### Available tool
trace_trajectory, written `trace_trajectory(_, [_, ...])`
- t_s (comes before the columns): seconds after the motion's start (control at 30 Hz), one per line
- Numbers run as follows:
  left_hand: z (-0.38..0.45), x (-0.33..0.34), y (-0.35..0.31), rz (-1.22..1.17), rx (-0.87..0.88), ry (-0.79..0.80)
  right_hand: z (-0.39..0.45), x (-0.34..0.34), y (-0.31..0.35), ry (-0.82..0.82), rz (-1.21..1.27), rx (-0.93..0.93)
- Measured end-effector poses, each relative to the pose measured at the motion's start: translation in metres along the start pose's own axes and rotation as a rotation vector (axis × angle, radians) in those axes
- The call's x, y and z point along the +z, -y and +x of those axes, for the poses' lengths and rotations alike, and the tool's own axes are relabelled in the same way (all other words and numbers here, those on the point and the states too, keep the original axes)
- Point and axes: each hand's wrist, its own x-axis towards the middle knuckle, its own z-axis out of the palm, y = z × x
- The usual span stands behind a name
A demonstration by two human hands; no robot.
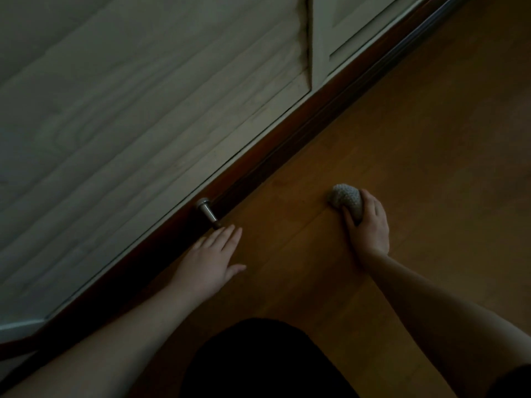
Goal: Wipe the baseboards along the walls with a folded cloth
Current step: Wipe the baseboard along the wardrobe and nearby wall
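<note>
A dark reddish-brown baseboard point(287, 139) runs diagonally from lower left to upper right under a pale wood-grain wall. My right hand point(369, 225) grips a bunched grey cloth point(346, 199) and rests it on the wooden floor, apart from the baseboard. My left hand point(214, 259) lies flat on the floor with fingers spread, close to the baseboard and just below a metal door stopper point(207, 212).
The door stopper sticks out from the baseboard over the floor. A pale door frame or panel point(321, 53) meets the wall at upper right. Orange-brown wooden floor point(431, 139) fills the right side. My dark-clothed knee point(258, 360) is at the bottom centre.
</note>
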Motion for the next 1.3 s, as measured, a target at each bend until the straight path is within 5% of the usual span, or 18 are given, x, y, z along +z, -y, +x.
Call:
trace_trajectory(0.53, [0.072,-0.076,0.014,0.333,0.259,0.007,0.002,-0.003,0.007,0.072,-0.027,-0.002])
trace_trajectory(0.83, [0.119,-0.103,0.034,0.668,0.578,0.016,0.006,-0.007,-0.003,0.091,0.017,0.008])
trace_trajectory(1.1, [0.133,-0.132,0.029,0.742,0.563,-0.091,0.031,-0.074,0.046,0.290,-0.151,-0.091])
trace_trajectory(1.3, [0.148,-0.139,0.026,0.720,0.401,-0.264,0.071,-0.118,0.109,0.231,-0.178,-0.062])
